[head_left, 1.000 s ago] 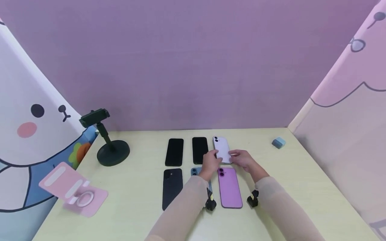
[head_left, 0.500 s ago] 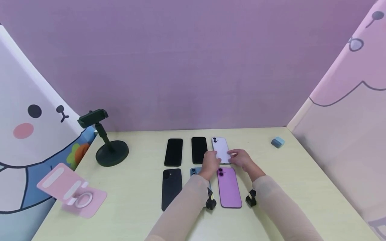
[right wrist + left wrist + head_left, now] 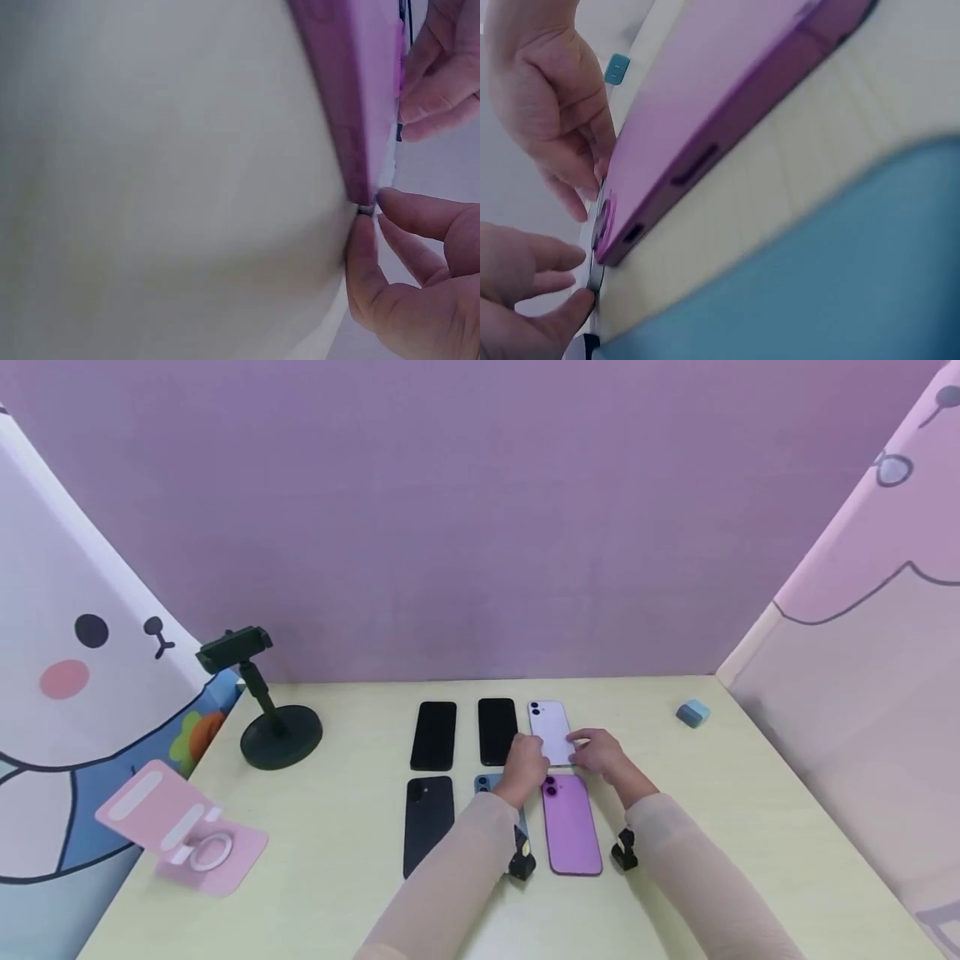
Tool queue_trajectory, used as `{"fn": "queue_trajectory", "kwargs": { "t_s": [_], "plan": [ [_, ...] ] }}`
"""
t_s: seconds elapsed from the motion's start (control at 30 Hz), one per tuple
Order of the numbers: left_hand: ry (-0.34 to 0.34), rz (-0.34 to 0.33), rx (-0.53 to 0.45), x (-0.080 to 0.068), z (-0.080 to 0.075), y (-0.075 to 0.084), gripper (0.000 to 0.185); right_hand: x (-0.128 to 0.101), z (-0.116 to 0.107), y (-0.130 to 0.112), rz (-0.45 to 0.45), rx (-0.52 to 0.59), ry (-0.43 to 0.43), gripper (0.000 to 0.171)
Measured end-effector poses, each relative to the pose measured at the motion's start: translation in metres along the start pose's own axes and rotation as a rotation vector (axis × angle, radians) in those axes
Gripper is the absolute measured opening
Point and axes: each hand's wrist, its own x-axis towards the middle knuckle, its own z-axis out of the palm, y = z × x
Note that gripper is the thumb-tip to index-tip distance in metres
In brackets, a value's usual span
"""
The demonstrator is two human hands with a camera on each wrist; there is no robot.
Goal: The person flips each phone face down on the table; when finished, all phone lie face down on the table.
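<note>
A pale lilac phone (image 3: 550,727) lies back up at the right end of the back row, beside two black phones (image 3: 497,731) (image 3: 432,735). My left hand (image 3: 531,747) pinches its near left corner and my right hand (image 3: 581,745) pinches its near right corner. Just in front lies a purple phone (image 3: 572,827), close up in the left wrist view (image 3: 727,112) and the right wrist view (image 3: 352,97). My left arm partly hides a blue phone (image 3: 486,785). A black phone (image 3: 427,814) sits at the front left. The right thumb and finger (image 3: 397,202) meet at the lilac phone's thin edge.
A dark green phone stand (image 3: 279,731) stands at the back left, with a pink folding stand (image 3: 183,831) nearer on the left. At the back right lies a small blue block (image 3: 692,713). Purple and cartoon-printed walls enclose the pale yellow table (image 3: 750,827).
Both hands have nudged the lilac phone a little straighter, into line with the back row. The other phones have not moved.
</note>
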Motion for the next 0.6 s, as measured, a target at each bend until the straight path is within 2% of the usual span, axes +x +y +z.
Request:
{"fn": "queue_trajectory", "kwargs": {
  "t_s": [0.17,0.3,0.4,0.5,0.6],
  "plan": [
    [0.004,0.057,-0.063,0.001,-0.013,-0.009,0.032,-0.002,-0.003,-0.010,-0.028,-0.050,-0.006,0.045],
    [0.034,0.097,-0.103,0.003,-0.030,-0.020,0.030,-0.004,0.003,-0.022,-0.052,-0.019,0.003,0.045],
    [0.076,0.095,-0.138,0.002,-0.044,-0.031,0.028,-0.004,0.012,-0.031,-0.067,0.005,-0.005,0.043],
    [0.110,0.078,-0.153,-0.002,-0.055,-0.042,0.026,-0.004,0.022,-0.039,-0.096,-0.026,-0.009,0.041],
    [0.113,0.046,-0.142,-0.006,-0.064,-0.052,0.028,-0.003,0.031,-0.045,-0.120,-0.064,-0.010,0.040]
  ]
}}
